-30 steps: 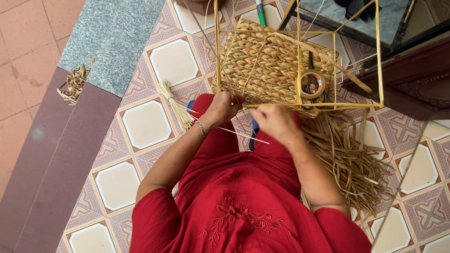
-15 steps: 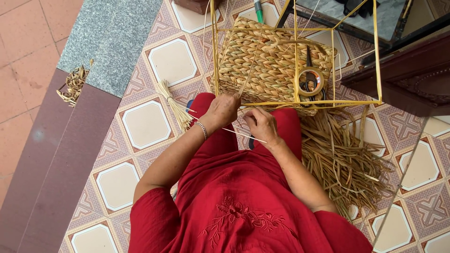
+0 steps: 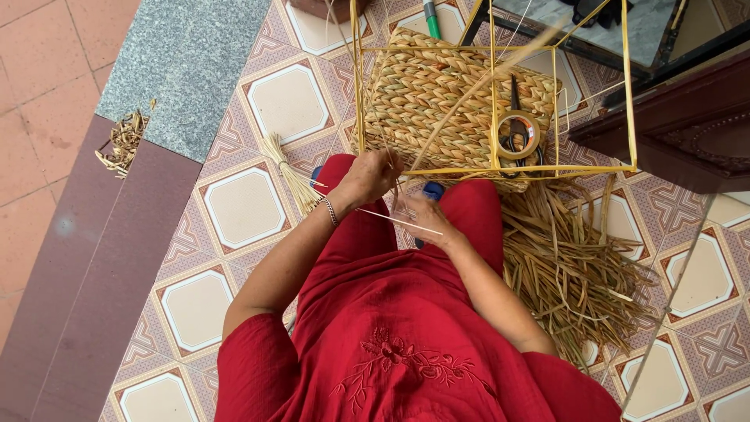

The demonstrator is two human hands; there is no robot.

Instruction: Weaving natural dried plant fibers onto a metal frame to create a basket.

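Observation:
I sit on a tiled floor in red clothes. A yellow wire frame [image 3: 626, 94] stands in front of my knees, with a woven straw panel [image 3: 437, 101] inside it. My left hand [image 3: 369, 177] is closed on straw strands at the frame's near bottom edge. My right hand [image 3: 426, 218] lies on my right knee, pinching a thin pale strand [image 3: 383, 219] that runs across to the left. Scissors [image 3: 515, 109] and a roll of tape [image 3: 515, 134] rest on the woven panel.
A heap of loose dried straw [image 3: 574, 266] lies on the floor to my right. A small tied bundle [image 3: 287, 172] lies left of my knee, and scraps [image 3: 121, 144] farther left. Dark wooden furniture [image 3: 680, 125] stands at the right, a grey stone slab [image 3: 187, 62] at upper left.
My right hand has dropped from beside the left hand at the frame edge down to my right knee, drawing the thin strand out. The left hand stays at the frame.

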